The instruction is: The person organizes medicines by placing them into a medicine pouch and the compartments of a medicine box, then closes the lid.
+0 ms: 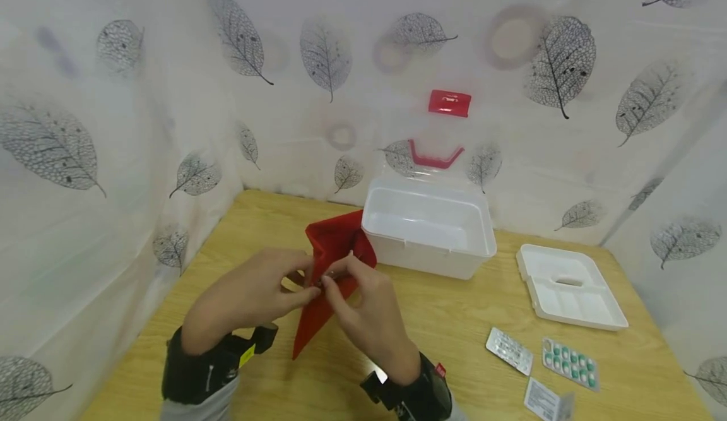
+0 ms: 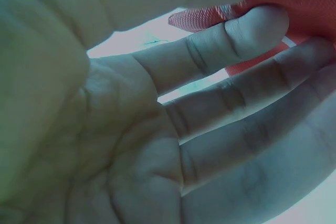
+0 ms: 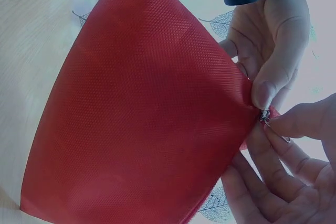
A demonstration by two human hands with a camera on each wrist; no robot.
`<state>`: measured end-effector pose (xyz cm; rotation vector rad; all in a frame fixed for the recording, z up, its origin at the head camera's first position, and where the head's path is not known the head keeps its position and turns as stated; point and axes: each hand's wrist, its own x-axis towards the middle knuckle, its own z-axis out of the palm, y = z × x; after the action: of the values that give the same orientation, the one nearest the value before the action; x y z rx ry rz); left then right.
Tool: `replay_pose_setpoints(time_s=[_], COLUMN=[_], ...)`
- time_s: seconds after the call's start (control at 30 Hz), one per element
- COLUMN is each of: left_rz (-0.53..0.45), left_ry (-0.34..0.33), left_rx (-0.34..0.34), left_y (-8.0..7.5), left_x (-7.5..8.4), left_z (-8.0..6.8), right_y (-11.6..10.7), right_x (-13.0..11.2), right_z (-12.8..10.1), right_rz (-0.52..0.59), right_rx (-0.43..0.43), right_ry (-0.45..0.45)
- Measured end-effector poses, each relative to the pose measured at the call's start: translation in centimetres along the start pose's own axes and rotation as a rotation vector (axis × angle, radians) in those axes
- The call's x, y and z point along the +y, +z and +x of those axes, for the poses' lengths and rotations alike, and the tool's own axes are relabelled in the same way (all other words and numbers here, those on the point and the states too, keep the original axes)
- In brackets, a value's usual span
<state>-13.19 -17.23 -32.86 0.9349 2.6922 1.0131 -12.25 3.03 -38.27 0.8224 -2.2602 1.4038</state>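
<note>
So the white box is my reference point for everything here: the red pouch is up off its front-left corner, overlapping that corner in the head view, though I can't tell if they actually touch. Both hands are busy on the pouch. Left hand has the fabric edge nipped between thumb and index, other fingers stretched out loosely, which I'd guess is to stop the cloth going floppy right beside the hardware. Right hand is pinching the metal zip pull (looks like one anyway, it's tiny) at that same edge. Makes sense to me: thin fabric gives a slider nothing to work against unless one hand anchors it. Pouch hangs at a slant, probably just because it's pinched at the edge. The box itself sits open, with a red handle showing behind it, maybe on a see-through lid. The white tray lies to its right, and forward-right of it are a silver blister pack, a capsule pack and a folded card, spread out, I'd say, for easy reach.
</note>
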Motion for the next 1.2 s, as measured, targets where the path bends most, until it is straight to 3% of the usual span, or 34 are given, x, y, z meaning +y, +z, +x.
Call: replay_pose_setpoints(time_s=[0.17,0.4,0.67,0.87,1.07,1.2], left_rz=[-0.019,-0.115,-0.134,-0.229,-0.23,-0.192], left_ry=[0.011,0.046,0.099,0.162,0.2,0.233], left_rx=[-0.039,-0.058,0.059,0.076,0.091,0.147], left_y=[-0.1,0.0,0.1,-0.5,-0.9,-1.0], left_x=[-0.2,0.0,0.4,0.8,1.0,0.8], left_z=[0.0,0.3,0.1,-1.1,-1.3,-1.5], right_y=[-0.2,-0.7,-1.6,-2.9,-3.4,-3.6], right_x=[0.5,0.9,0.2,-0.6,-0.3,0.4], right_z=[0.0,-0.1,-0.1,-0.2,0.1,0.2], right_rz=[0.038,0.156,0.138,0.182,0.195,0.179], right_rx=[0.035,0.028,0.042,0.024,0.028,0.052], right_ry=[-0.064,-0.017,0.085,0.108,0.158,0.19])
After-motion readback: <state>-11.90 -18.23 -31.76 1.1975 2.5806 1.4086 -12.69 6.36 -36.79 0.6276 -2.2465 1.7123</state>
